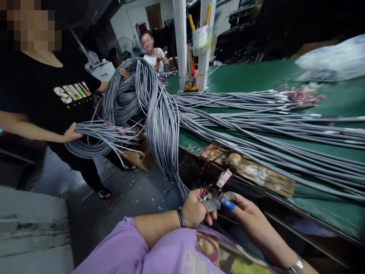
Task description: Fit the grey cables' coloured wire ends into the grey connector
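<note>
My left hand (196,208) is closed around the ends of a bundle of grey cables (164,125), where short red and dark stripped wires (209,191) fan out above my fist. A grey fingertip cover sits on one left finger. My right hand (242,207) is beside it, with fingers pinched at the same wire ends, a blue cover on one fingertip and a small pink tag (224,178) just above. The bundle runs up from my hands, loops over the edge of the green table (251,76) and spreads far right.
A person in a black shirt (54,102) stands at left holding a coil of grey cables (97,139). Another person sits at the back. White posts (181,42) and a small can stand on the table; a clear plastic bag (333,57) lies at right.
</note>
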`<action>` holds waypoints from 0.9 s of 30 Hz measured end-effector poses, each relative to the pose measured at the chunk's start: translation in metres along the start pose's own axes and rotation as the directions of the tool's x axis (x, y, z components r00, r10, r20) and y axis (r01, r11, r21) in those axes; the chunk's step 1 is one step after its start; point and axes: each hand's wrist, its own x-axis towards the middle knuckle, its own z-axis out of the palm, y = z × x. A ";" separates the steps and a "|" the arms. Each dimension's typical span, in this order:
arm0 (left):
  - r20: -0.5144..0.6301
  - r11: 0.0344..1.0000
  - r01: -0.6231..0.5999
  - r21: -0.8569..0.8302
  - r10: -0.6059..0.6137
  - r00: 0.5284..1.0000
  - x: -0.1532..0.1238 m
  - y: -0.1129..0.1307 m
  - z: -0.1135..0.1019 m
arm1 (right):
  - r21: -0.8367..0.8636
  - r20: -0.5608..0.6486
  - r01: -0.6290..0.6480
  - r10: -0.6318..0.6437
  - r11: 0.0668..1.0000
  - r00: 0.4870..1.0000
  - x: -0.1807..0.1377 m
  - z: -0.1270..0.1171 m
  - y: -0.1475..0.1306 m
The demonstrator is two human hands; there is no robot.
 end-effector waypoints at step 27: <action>-0.037 0.994 -0.090 -0.057 0.088 0.995 0.001 0.000 0.009 | 0.069 -0.033 0.087 -0.085 0.994 0.996 0.001 -0.001 0.001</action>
